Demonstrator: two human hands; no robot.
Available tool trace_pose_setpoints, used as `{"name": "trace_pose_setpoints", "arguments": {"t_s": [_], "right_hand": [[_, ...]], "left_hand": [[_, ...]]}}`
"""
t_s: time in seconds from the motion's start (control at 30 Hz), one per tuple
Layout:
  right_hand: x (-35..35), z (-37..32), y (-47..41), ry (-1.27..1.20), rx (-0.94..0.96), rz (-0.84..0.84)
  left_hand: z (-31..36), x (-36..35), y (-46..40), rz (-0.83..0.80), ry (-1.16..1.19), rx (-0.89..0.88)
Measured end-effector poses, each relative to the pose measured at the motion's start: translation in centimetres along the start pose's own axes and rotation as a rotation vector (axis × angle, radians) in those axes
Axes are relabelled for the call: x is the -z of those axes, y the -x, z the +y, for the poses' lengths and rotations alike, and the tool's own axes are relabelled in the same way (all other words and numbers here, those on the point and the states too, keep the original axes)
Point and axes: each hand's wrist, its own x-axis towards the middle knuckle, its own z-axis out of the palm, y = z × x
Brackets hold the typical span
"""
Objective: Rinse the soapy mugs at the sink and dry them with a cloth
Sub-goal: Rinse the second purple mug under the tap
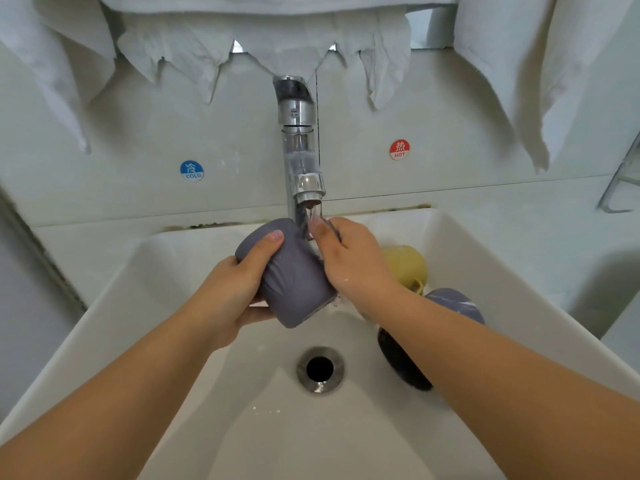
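The left hand (235, 292) grips a grey mug (294, 282) under the tap (304, 181), fingers curled around it. The right hand (349, 261) rests on the mug's side, fingers together. Two more mugs (405, 265) lie by the sink's (138, 265) right wall.

- Single view only, head-mounted; nothing is shared with a second camera.
- It looks forward and steeply down over both forearms.
- The left hand (239, 289) and right hand (349, 261) sit near frame centre, close to the lens.
- The sink (145, 306) surrounds the hands; the tap (299, 143) stands just beyond them, facing the camera.
- Wide-angle bending shows at the edges.
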Motion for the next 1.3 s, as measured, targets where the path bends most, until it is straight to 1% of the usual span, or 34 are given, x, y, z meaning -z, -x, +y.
{"name": "trace_pose_setpoints", "arguments": {"t_s": [0.1,0.17,0.27,0.33,0.4,0.5,0.57,0.67,0.8,0.9,0.97,1.0,1.07,1.1,1.17,1.2,1.27,1.3], "right_hand": [[0.6,-0.2,0.0,-0.090,-0.133,-0.086],[0.7,-0.2,-0.3,-0.017,-0.132,-0.115],[1.5,-0.5,-0.8,0.034,-0.121,-0.057],[2.4,-0.8,-0.8,-0.053,-0.186,-0.067],[3.0,-0.9,-0.7,-0.127,-0.241,-0.142],[2.8,-0.4,-0.3,0.013,-0.223,-0.298],[2.1,0.2,-0.1,0.070,-0.201,-0.338],[1.5,0.8,0.1,0.063,-0.198,-0.326],[1.1,1.1,-0.2,0.139,-0.111,-0.251],[0.5,0.9,0.0,0.158,-0.070,-0.261],[0.1,0.8,0.2,0.129,-0.083,-0.278],[-0.1,0.7,0.2,0.119,-0.108,-0.286],[-0.4,0.6,0.2,0.069,-0.221,-0.318],[-0.4,0.4,0.3,0.010,-0.296,-0.343],[-0.4,0.2,0.5,-0.093,-0.388,-0.401],[-0.4,0.3,0.5,-0.103,-0.390,-0.431],[-0.4,0.6,0.6,-0.049,-0.337,-0.451],[-0.4,0.7,0.6,-0.006,-0.298,-0.426]], "left_hand": [[0.0,0.2,0.0,0.005,-0.031,-0.072],[-0.1,0.5,0.0,0.027,-0.081,-0.146],[-0.1,0.4,0.3,0.086,-0.294,-0.322],[-0.2,0.2,0.7,0.061,-0.447,-0.426],[-0.2,0.1,0.9,0.031,-0.519,-0.501],[-0.3,0.0,1.0,0.006,-0.591,-0.615],[-0.4,0.0,1.1,-0.009,-0.649,-0.667],[-0.4,0.2,1.1,-0.065,-0.678,-0.677],[0.4,-0.3,1.7,-0.174,-0.703,-0.722],[0.8,0.1,1.6,-0.217,-0.709,-0.679],[0.7,0.7,1.3,-0.168,-0.775,-0.614],[0.7,0.9,1.2,-0.109,-0.810,-0.574],[0.8,1.2,1.1,0.011,-0.862,-0.534],[1.0,1.4,1.0,0.043,-0.891,-0.537],[1.5,1.6,1.0,0.026,-0.940,-0.540],[1.7,1.7,1.1,-0.003,-0.944,-0.536],[1.9,1.9,1.1,-0.048,-0.932,-0.539],[2.0,1.9,1.2,-0.059,-0.925,-0.550]]}}
